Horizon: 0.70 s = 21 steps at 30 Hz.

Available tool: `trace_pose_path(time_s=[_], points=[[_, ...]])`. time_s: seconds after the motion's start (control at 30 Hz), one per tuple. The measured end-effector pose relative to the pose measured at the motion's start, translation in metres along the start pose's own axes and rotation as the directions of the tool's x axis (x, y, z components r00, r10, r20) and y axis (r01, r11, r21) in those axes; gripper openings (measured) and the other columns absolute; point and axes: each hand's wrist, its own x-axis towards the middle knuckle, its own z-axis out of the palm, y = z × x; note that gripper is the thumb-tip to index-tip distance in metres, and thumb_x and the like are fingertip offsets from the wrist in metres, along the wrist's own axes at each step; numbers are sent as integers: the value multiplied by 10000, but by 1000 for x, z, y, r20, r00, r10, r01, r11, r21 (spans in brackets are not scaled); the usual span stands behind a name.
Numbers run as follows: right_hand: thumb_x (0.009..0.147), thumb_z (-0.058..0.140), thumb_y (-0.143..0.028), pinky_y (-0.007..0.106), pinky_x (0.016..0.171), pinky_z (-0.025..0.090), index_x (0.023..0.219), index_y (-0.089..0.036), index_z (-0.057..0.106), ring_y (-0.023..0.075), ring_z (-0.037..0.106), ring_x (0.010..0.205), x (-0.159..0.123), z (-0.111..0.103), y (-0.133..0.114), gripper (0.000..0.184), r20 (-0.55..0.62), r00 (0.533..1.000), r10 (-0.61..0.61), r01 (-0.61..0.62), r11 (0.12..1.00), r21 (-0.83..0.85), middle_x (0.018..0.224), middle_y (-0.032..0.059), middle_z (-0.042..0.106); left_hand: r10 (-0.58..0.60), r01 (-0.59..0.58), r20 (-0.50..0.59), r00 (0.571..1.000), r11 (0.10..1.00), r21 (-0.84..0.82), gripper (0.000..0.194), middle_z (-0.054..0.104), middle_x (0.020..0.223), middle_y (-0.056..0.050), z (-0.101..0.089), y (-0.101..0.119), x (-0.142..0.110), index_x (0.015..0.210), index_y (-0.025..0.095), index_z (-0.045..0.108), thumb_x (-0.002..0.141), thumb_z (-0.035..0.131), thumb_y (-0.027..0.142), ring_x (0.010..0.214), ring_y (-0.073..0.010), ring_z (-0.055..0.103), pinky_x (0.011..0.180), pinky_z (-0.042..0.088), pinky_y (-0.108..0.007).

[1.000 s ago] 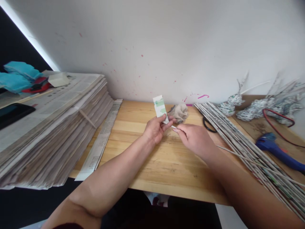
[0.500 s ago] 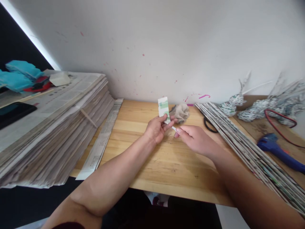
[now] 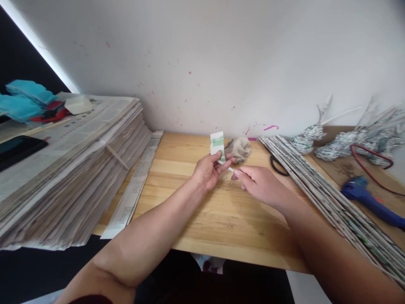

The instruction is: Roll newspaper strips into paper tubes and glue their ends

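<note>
Above the middle of the wooden table, my left hand (image 3: 209, 169) pinches a white and green strip of paper (image 3: 217, 142) between thumb and fingers. The strip's flat end stands up past the thumb. Its lower end is rolled into a thin tube (image 3: 231, 169) that sticks out toward the right. My right hand (image 3: 255, 181) is closed on the tip of this rolled end, thumb against fingers. Part of the roll is hidden inside both hands. Just behind the fingers lies a crumpled beige cloth (image 3: 241, 148).
A tall newspaper stack (image 3: 104, 147) and flat paper strips (image 3: 136, 185) are at left, a phone (image 3: 22, 150) on the stack. At right lie rolled paper sticks (image 3: 316, 192), black-handled scissors (image 3: 278, 166), a blue glue gun (image 3: 370, 200) and woven paper pieces (image 3: 343, 145).
The flat end of the paper strip has dropped slightly and turned a little. Less of the rolled tube shows between my hands. Both hands stay in nearly the same place.
</note>
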Motion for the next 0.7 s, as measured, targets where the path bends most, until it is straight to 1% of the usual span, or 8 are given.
trace_pose_path(time_s=[0.07, 0.13, 0.23, 0.33, 0.47, 0.53, 0.6, 0.7], points=[[917, 513, -390, 277, 613, 374, 959, -186, 663, 173, 608, 658, 0, 1, 0, 257, -95, 994, -53, 46, 996, -72, 802, 50, 710, 2, -2, -9, 1000, 1000, -3, 98, 700, 808, -131, -1, -1, 1, 882, 53, 620, 890, 532, 96, 755, -189, 728, 690, 598, -218], [912, 527, -369, 278, 614, 361, 947, -187, 647, 173, 599, 664, -1, 2, 0, 221, -129, 987, -97, 81, 988, -128, 814, 51, 706, 5, -6, -11, 1000, 1000, -10, 97, 701, 807, -134, -1, -2, 1, 886, 48, 622, 886, 536, 93, 765, -195, 728, 711, 601, -227], [965, 406, -312, 275, 602, 349, 810, -187, 622, 156, 566, 607, -2, -2, -3, 294, -27, 998, -65, 62, 995, -83, 701, 31, 661, 5, -5, 5, 1000, 1000, -12, 97, 704, 821, -136, -1, -2, 1, 887, 49, 630, 882, 545, 96, 776, -200, 729, 726, 604, -239], [982, 355, -317, 266, 598, 353, 775, -189, 593, 144, 555, 587, -2, -6, -5, 341, 78, 997, -4, 4, 1000, 2, 672, 18, 638, -6, 6, 16, 1000, 1000, -3, 103, 705, 825, -131, -1, -3, 0, 892, 51, 635, 884, 546, 103, 768, -196, 729, 707, 604, -229], [902, 536, -393, 271, 580, 324, 903, -189, 604, 159, 551, 600, -2, -2, -4, 215, -54, 998, -23, 14, 989, -149, 713, 22, 651, 6, -5, 6, 1000, 1000, -12, 111, 700, 788, -116, 0, -2, 1, 871, 50, 626, 893, 529, 101, 729, -184, 726, 687, 602, -216], [911, 522, -381, 277, 583, 316, 892, -188, 604, 169, 560, 616, -1, 1, -2, 210, -99, 993, -63, 39, 972, -230, 728, 36, 659, 12, -12, -1, 1000, 1000, -14, 117, 698, 778, -118, 1, -1, 0, 858, 49, 624, 895, 522, 95, 733, -184, 726, 697, 601, -216], [956, 429, -353, 285, 595, 320, 831, -185, 605, 181, 579, 641, -1, 2, -1, 273, -82, 994, -77, 54, 964, -259, 733, 55, 668, 17, -17, -5, 1000, 1000, -11, 119, 698, 780, -123, 2, -1, 0, 851, 47, 625, 893, 520, 85, 744, -185, 727, 706, 600, -216], [981, 349, -313, 289, 647, 353, 811, -183, 622, 193, 619, 710, -1, 0, 0, 347, 1, 999, -51, 50, 983, -178, 781, 67, 697, 17, -17, 7, 1000, 1000, -4, 120, 699, 785, -120, 1, -2, -1, 848, 48, 629, 891, 522, 81, 747, -186, 727, 699, 600, -214]])
